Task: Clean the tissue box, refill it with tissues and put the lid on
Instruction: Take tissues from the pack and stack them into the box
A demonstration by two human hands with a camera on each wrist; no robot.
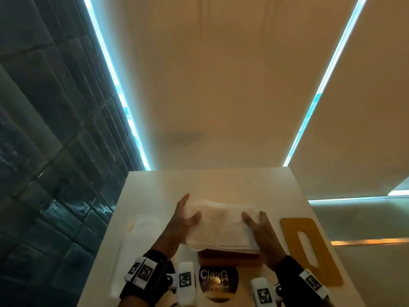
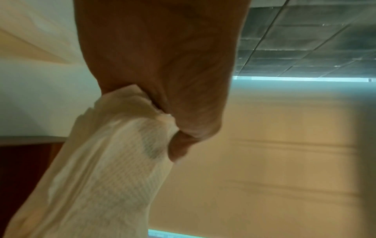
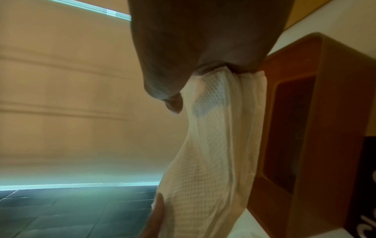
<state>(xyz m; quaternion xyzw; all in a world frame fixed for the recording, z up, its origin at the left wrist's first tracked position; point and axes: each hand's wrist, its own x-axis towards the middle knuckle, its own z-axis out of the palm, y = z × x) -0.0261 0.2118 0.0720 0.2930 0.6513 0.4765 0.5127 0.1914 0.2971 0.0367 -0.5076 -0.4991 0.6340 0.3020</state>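
A thick stack of white tissues is held just above the brown tissue box, which stands open on the white table and is mostly hidden under the stack. My left hand grips the stack's left end, thumb on top. At the right end my right hand grips it the same way. The left wrist view shows the textured tissues pinched under my thumb. In the right wrist view the tissues hang beside the box. The yellow slotted lid lies flat to the right.
The white table ends at a far edge against a beige blind. A clear plastic wrapper lies left of my left hand. A dark round sticker reading ClayG sits on the table near the front. Dark tiles run along the left.
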